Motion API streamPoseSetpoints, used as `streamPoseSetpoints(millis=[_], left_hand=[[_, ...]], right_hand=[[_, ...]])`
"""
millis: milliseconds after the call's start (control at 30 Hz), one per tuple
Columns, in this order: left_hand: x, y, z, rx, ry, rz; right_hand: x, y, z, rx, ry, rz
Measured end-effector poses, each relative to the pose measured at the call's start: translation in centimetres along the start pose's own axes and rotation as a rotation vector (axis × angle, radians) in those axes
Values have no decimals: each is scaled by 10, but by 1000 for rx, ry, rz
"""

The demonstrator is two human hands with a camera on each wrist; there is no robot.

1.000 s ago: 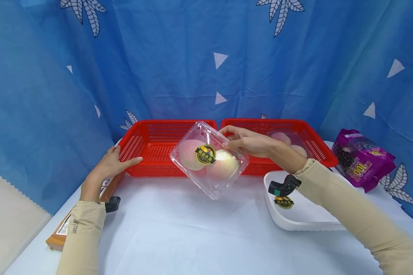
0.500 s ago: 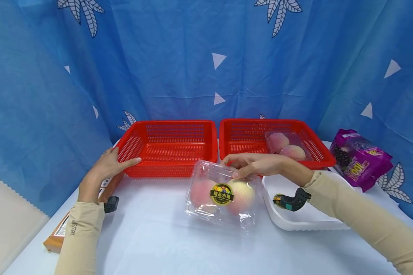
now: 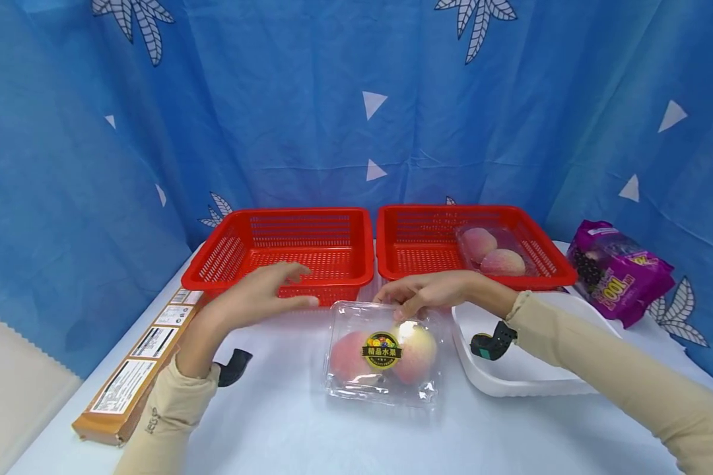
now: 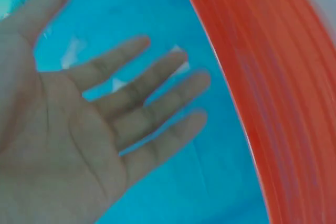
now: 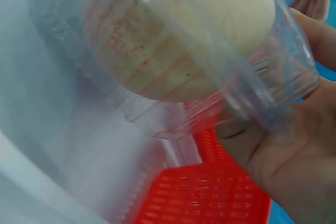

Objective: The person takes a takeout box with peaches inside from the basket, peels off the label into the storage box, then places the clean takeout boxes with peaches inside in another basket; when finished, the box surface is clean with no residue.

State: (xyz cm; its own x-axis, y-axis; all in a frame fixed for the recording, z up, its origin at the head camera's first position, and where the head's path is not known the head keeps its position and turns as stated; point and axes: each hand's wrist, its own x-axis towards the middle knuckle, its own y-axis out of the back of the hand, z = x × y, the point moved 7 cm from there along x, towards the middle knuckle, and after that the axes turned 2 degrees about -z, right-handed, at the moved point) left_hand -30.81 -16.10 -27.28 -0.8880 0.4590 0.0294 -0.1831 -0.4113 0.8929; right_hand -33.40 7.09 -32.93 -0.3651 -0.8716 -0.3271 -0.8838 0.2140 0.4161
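A clear plastic clamshell box (image 3: 386, 386) with two peaches and a black-and-gold label is low over the front middle of the table in the head view. My right hand (image 3: 434, 291) grips its far edge, thumb on top. In the right wrist view one peach (image 5: 178, 40) shows through the plastic beside my palm. My left hand (image 3: 258, 297) hovers in front of the left red basket (image 3: 297, 290), holding nothing. The left wrist view shows its fingers (image 4: 157, 114) spread and relaxed, apart from the basket rim.
A second red basket (image 3: 416, 267) holds another boxed pair of peaches (image 3: 502, 262). In front of it stands a white tray (image 3: 517, 389). A purple bag (image 3: 620, 277) lies at the far right; a long brown box (image 3: 131, 369) lies along the left edge.
The right hand has lowered the clamshell box from in front of the baskets toward the table and levelled it. My left hand has left the left basket's rim and moved right, toward the box.
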Motion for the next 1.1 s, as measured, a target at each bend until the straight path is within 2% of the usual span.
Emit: streamPoseSetpoints(millis=[100,167,267,367,567,833,1100], left_hand=[[3,-26,27,-82,-78,-114],[6,-43,36,-93,-115,-184],[13,-66,41,-77,-154,-254],[20,-81,39,-48,-174,-270],[28,-90,30,-71,-147,-274],[38,-103,17,-176,-117,-322],[41,-109,12,-232,-161,-367]], right_hand=[[0,6,-3,-114,-46,41],[-1,8,-7,-205,-60,62],[-1,9,-14,-341,-54,97],[-1,9,-17,-433,-58,147],[-6,6,-20,-528,-96,234],[-9,-6,-28,-539,-81,300],[-2,-15,-28,-600,-92,337]])
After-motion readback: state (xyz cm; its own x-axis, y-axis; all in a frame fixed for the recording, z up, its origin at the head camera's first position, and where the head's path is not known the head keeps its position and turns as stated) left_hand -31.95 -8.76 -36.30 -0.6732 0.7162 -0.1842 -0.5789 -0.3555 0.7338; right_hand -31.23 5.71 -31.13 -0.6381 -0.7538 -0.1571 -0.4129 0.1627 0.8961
